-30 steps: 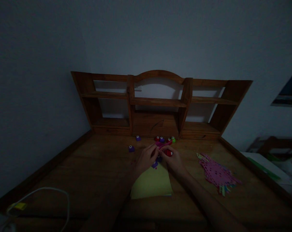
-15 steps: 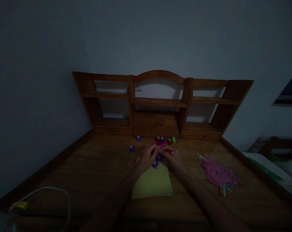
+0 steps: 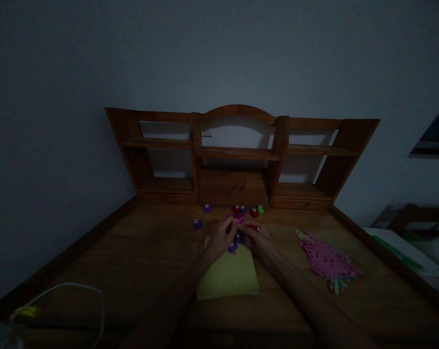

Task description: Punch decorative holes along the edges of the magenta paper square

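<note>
Over the top of a yellow paper sheet (image 3: 228, 278), my two hands meet with fingertips almost together. My left hand (image 3: 221, 236) is closed, pinching a bright pink paper strip (image 3: 240, 218). A small red craft punch (image 3: 255, 228) shows in my closed right hand (image 3: 258, 236), whose fingertips also touch the strip. Just below the fingers, a purple punch (image 3: 232, 247) rests on the yellow sheet, with another dark purple punch (image 3: 238, 237) partly hidden behind my hands. A tiny red paper piece lies beside them. Dim light blurs the fingertip details.
More punches stand behind my hands: purple ones (image 3: 197, 223), red ones (image 3: 254, 212) and a green one (image 3: 260, 209). Pink punched paper strips (image 3: 326, 257) are heaped at right. A wooden shelf (image 3: 237, 154) borders the desk's back; a white cable (image 3: 77, 286) loops at front left.
The pink strip between my fingers has shifted slightly and extends a little farther left. Both hands keep nearly the same place and grip; the whole view has moved slightly.
</note>
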A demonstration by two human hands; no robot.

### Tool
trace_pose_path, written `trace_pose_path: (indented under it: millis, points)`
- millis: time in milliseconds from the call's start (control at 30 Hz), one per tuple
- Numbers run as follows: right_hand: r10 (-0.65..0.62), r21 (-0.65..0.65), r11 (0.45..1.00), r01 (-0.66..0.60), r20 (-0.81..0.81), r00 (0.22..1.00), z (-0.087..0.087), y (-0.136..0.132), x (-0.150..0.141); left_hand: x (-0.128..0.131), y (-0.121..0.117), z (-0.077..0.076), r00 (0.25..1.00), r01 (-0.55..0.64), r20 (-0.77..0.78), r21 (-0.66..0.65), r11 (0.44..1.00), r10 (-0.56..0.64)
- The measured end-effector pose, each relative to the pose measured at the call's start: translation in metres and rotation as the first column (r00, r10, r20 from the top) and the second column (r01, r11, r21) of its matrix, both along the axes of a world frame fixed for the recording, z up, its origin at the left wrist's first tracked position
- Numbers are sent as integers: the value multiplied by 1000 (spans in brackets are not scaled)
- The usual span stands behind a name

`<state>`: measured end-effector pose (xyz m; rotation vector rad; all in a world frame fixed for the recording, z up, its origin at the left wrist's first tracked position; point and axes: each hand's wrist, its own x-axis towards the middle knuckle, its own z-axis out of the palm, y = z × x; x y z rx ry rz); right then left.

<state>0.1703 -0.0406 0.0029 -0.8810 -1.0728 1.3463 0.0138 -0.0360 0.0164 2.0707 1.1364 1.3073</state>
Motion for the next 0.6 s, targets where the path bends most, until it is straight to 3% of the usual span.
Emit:
trace_pose_path:
  millis: [333, 500, 600]
  points:
    - [32, -36, 999, -33, -36, 999, -5, 4, 0, 3, -2, 1, 998, -39, 52, 19, 999, 38]
    - [4, -23, 1000, -6, -77, 997, -4, 7, 9, -6, 5, 5, 966, -142, 209, -67, 988, 153]
    - [-60, -11, 998, 59, -78, 995, -3, 11, 16, -8, 8, 4, 958, -119, 253, -79, 990, 135]
